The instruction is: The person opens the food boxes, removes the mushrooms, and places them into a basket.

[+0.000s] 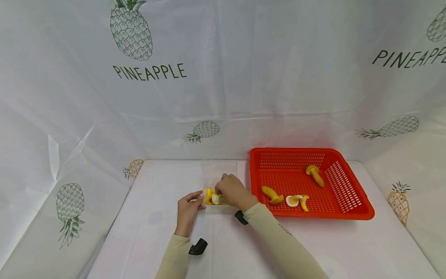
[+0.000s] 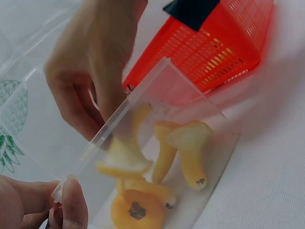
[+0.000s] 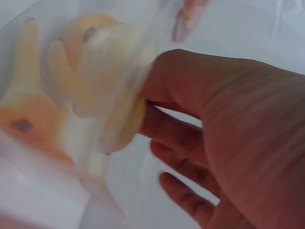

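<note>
A clear plastic box point(image 1: 220, 210) with several yellow mushrooms in it stands on the table, its clear lid point(image 1: 219, 167) folded open toward the back. My left hand point(image 1: 188, 212) pinches the box's left edge between thumb and fingers. Over the box reaches my right hand point(image 1: 234, 191), fingers pointing down inside. It pinches a mushroom with a pale cap point(image 2: 125, 158) by the stem, cap downward, among the others. Through the clear wall, other mushrooms point(image 2: 190, 152) lie on the box floor, one showing a dark spot on its round orange-yellow side point(image 2: 138, 210).
Right of the box sits a red perforated basket point(image 1: 360, 209). Inside it lie several more mushrooms, among them one at the left point(image 1: 272, 195) and one at the back point(image 1: 315, 176). A white sheet printed with pineapples point(image 1: 130, 33) hangs behind and at the sides.
</note>
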`<state>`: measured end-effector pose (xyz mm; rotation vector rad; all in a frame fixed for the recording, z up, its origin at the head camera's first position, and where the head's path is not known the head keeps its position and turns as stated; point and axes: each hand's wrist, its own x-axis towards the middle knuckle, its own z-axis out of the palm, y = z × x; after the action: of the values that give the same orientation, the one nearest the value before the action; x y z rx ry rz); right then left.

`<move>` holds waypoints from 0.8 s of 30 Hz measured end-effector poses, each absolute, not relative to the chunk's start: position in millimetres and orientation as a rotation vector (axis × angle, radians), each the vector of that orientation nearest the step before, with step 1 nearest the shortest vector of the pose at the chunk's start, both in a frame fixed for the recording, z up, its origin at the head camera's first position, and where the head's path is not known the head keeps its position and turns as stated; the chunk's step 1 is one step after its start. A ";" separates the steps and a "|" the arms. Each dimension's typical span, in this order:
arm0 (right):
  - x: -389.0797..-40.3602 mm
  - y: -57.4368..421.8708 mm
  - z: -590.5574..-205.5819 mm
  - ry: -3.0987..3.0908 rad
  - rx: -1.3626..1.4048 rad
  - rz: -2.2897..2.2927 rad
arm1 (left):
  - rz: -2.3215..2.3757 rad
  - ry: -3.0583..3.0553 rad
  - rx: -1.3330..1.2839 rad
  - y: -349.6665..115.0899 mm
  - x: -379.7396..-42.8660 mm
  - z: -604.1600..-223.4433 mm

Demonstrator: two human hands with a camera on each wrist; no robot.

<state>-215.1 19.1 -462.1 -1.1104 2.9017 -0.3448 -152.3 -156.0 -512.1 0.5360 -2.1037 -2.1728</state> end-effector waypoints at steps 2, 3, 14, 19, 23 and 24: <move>-211.8 24.2 -457.4 2.928 -1.128 -0.393 | -2.164 -2.114 0.550 -155.8 -152.5 -512.7; -209.9 27.0 -455.0 2.948 -1.147 -0.409 | -2.160 -2.119 0.553 -155.8 -152.6 -513.1; -187.9 77.8 -436.3 3.223 -1.319 -0.504 | -2.144 -2.144 0.572 -156.4 -151.9 -508.9; -182.2 104.4 -432.9 3.307 -1.266 -0.534 | -2.146 -2.150 0.570 -156.8 -151.9 -508.9; -176.8 126.2 -428.3 3.341 -1.179 -0.521 | -2.140 -2.158 0.584 -156.1 -152.9 -510.0; -175.6 131.6 -427.2 3.350 -1.161 -0.515 | -2.139 -2.159 0.588 -156.0 -153.5 -510.6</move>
<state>-175.6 131.6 -427.2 -1.1613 3.3501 -0.5151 -153.5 -156.0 -510.6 0.5876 -2.1587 -2.1394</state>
